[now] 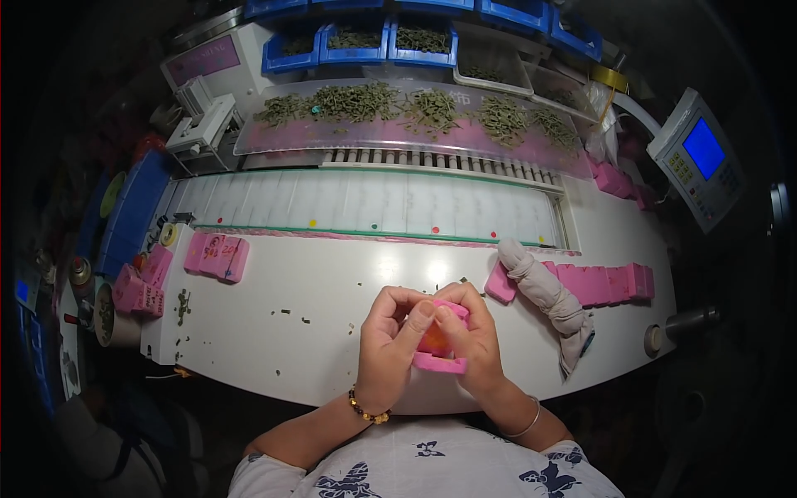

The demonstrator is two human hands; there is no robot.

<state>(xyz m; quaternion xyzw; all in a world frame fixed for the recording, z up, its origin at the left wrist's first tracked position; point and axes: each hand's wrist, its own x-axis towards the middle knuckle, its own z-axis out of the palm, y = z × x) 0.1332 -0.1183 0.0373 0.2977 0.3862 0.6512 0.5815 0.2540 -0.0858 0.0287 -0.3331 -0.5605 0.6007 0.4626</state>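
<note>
Between my two hands is a small pink block-like mold point(440, 363), bent or parted, with an orange-red patch on its inner side. My left hand point(392, 332) closes on its left side, the thumb pressing near the top. On the other side my right hand point(475, 340) grips it, thumb also bent over the upper edge. Fingers cover much of the piece, so its full shape is hidden. Similar pink blocks point(217, 256) stand in a group at the left, and a row of them point(594, 284) lies at the right.
A rolled grey cloth point(544, 299) lies right of my hands. Beyond is a long white glass-edged panel point(365, 203), then a clear tray point(332, 137) with heaps of small green pieces. Blue bins point(357, 41) line the back. A control screen point(697, 158) stands right. Green bits point(305, 320) dot the white table.
</note>
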